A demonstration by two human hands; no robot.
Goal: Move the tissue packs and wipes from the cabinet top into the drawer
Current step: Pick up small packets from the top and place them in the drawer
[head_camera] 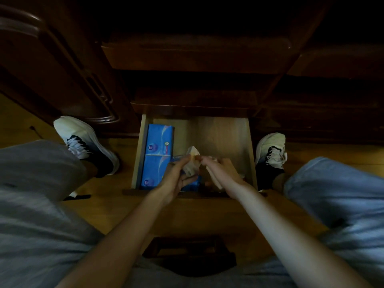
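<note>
A pale wooden drawer [226, 134] stands pulled out from a dark cabinet. Blue tissue packs [159, 142] lie in a row along its left side. Over the drawer's front half, my left hand [178, 177] and my right hand [220, 169] both pinch a small whitish, crinkled pack [192, 161] between them. Another blue pack [194, 185] shows partly under my left hand. Something pale lies under my right palm, mostly hidden.
Dark cabinet drawers [195, 57] rise above the open one, with a carved cabinet door [68, 80] at the left. My shoes [83, 142] flank the drawer on a wooden floor. My knees in grey trousers fill both lower sides.
</note>
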